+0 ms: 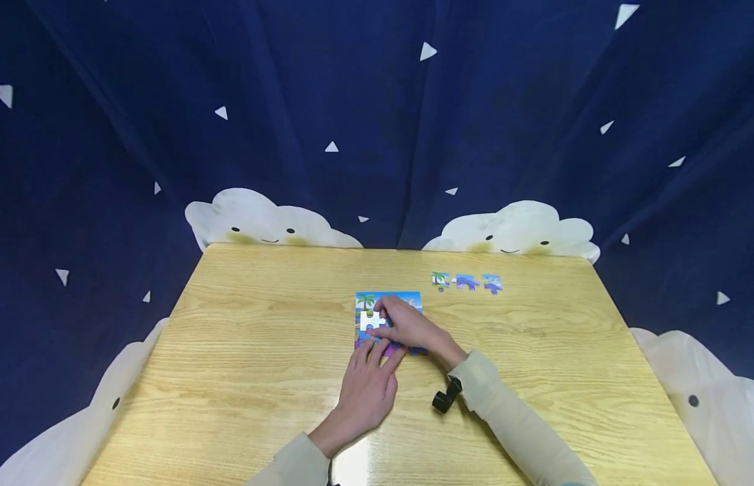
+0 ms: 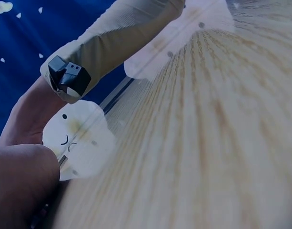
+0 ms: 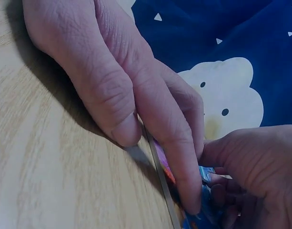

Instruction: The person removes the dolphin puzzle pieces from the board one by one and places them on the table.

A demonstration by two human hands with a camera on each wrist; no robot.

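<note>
A small jigsaw puzzle (image 1: 363, 343) with a beach and sea picture lies flat on the table, showing a white piece-shaped gap in its left part. My left hand (image 1: 367, 388) reaches in from the near side, its extended fingers resting on the puzzle's near edge. Over the puzzle, the thumb and bent fingers of my right hand (image 1: 407, 325) pinch a puzzle piece (image 3: 206, 173) beside the gap; the fingers hide most of it. Loose to the right of the puzzle lie a palm-tree piece (image 1: 440, 279) and two bluish-purple pieces, one in the middle (image 1: 466, 281) and one rightmost (image 1: 492, 283).
The light wooden table (image 1: 249, 337) extends widely around the puzzle. Behind it hangs a dark blue curtain (image 1: 377, 101) with white triangles and smiling clouds. A black wrist device (image 1: 446, 397) sits at the right cuff.
</note>
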